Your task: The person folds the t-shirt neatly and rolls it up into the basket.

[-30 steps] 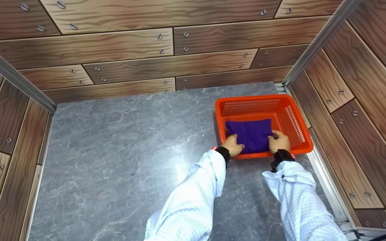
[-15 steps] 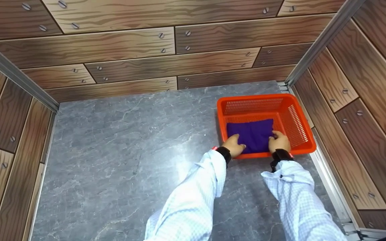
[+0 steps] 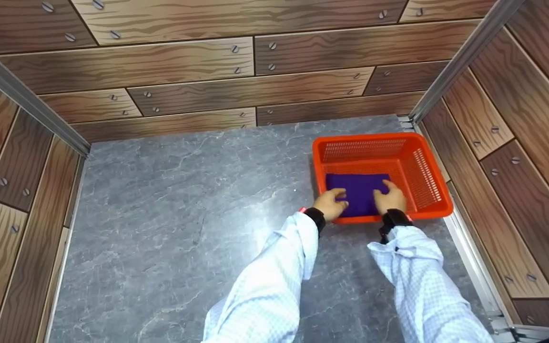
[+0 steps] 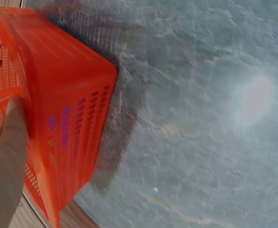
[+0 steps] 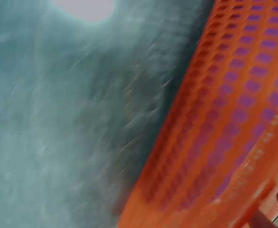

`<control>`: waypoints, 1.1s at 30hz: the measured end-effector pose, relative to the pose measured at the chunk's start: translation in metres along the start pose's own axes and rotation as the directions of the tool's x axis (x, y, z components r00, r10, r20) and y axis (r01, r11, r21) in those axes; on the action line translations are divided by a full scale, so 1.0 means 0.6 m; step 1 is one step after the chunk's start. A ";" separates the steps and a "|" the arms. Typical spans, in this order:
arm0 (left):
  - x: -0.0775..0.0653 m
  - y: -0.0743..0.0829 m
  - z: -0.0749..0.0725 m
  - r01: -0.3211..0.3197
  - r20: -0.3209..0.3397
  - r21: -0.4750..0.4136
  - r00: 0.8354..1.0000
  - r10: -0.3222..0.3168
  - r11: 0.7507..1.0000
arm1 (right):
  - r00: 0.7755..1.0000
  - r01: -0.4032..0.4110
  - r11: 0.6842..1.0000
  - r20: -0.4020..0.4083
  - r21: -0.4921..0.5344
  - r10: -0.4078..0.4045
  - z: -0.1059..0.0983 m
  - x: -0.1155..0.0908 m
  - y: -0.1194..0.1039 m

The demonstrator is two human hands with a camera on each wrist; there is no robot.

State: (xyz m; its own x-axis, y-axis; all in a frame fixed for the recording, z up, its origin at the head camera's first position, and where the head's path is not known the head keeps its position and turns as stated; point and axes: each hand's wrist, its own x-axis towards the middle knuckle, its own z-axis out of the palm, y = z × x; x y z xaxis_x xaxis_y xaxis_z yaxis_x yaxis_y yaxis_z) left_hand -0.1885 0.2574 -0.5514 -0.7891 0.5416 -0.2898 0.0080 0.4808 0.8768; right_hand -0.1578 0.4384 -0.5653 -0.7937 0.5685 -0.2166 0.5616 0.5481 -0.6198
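A folded purple cloth (image 3: 358, 190) lies flat in the near left part of an orange plastic basket (image 3: 365, 138). Over the cloth's left edge is my left hand (image 3: 330, 205), thumb and fingers apart. My right hand (image 3: 391, 199) hovers at the cloth's right side with its fingers spread and loosely bent. Neither hand grips the cloth; whether fingertips still touch it is hard to tell. In the left wrist view, the left hand (image 4: 6, 152) reaches over the basket rim (image 4: 30, 95). Purple shows through the basket's slotted wall (image 5: 224, 114) in the blurred right wrist view.
The basket stands on a grey marbled floor (image 3: 174, 214), in the far right corner. Wood-patterned panels (image 3: 208, 66) wall the back and both sides, joined by grey metal corner posts (image 3: 465, 57). A metal rail (image 3: 470, 257) runs along the right edge.
My hands have let go of the cloth, the right one moving slightly left and up. The cloth now lies flatter and straighter in the basket. The head view has shifted slightly.
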 end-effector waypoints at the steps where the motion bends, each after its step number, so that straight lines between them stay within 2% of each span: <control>1: 0.001 -0.001 -0.002 -0.020 -0.020 -0.004 1.000 0.020 1.000 | 1.000 0.012 1.000 0.004 0.018 -0.013 0.004 0.000 -0.008; 4: 0.005 -0.006 -0.008 -0.052 -0.083 0.007 0.995 0.053 0.999 | 0.998 0.067 0.997 0.006 0.049 -0.068 0.021 0.000 -0.035; 8: 0.007 -0.013 -0.014 -0.054 -0.144 0.036 0.988 0.059 0.998 | 0.984 0.180 0.983 -0.011 0.044 -0.180 0.049 -0.004 -0.073; 11: 0.008 -0.024 -0.017 -0.062 -0.220 0.149 0.971 0.094 0.987 | 0.959 0.283 0.959 -0.008 0.020 -0.283 0.072 -0.010 -0.097; 12: 0.008 -0.029 -0.018 -0.073 -0.253 0.224 0.959 0.130 0.972 | 0.949 0.314 0.949 -0.003 0.002 -0.314 0.080 -0.013 -0.104; 14: 0.007 -0.043 -0.020 -0.066 -0.312 0.400 0.928 0.203 0.914 | 0.926 0.377 0.925 0.011 -0.040 -0.377 0.095 -0.019 -0.115; 16: 0.007 -0.061 -0.021 -0.048 -0.358 0.552 0.888 0.289 0.832 | 0.891 0.453 0.887 0.019 -0.094 -0.453 0.111 -0.026 -0.125; 18: 0.007 -0.081 -0.023 -0.020 -0.373 0.652 0.862 0.343 0.758 | 0.848 0.527 0.836 0.025 -0.153 -0.530 0.127 -0.033 -0.133; 19: 0.006 -0.091 -0.025 -0.002 -0.374 0.678 0.860 0.347 0.735 | 0.822 0.563 0.807 0.024 -0.177 -0.569 0.135 -0.037 -0.136; 21: 0.004 -0.110 -0.029 0.028 -0.372 0.705 0.866 0.335 0.709 | 0.769 0.626 0.746 0.024 -0.225 -0.638 0.152 -0.046 -0.139; 23: -0.001 -0.125 -0.033 0.066 -0.360 0.717 0.888 0.288 0.694 | 0.724 0.672 0.694 0.030 -0.257 -0.689 0.170 -0.054 -0.138; 26: -0.012 -0.151 -0.030 0.107 -0.353 0.726 0.906 0.234 0.679 | 0.686 0.704 0.645 0.052 -0.296 -0.726 0.195 -0.067 -0.126; 28: -0.022 -0.168 -0.028 0.127 -0.350 0.731 0.914 0.208 0.670 | 0.682 0.709 0.631 0.080 -0.314 -0.727 0.212 -0.075 -0.116; 29: -0.027 -0.178 -0.026 0.134 -0.350 0.737 0.914 0.205 0.662 | 0.686 0.707 0.629 0.095 -0.324 -0.721 0.220 -0.080 -0.111; 33: -0.048 -0.213 -0.027 0.143 -0.351 0.735 0.917 0.192 0.662 | 0.709 0.691 0.631 0.162 -0.352 -0.686 0.251 -0.098 -0.087</control>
State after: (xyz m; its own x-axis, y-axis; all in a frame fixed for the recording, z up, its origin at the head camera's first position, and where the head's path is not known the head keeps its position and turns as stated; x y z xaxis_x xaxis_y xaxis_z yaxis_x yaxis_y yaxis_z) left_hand -0.1769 0.1693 -0.6491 -0.9373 0.3466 0.0369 0.3440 0.9031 0.2570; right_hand -0.1754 0.2839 -0.6337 -0.9861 -0.0721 0.1496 -0.1116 0.9549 -0.2752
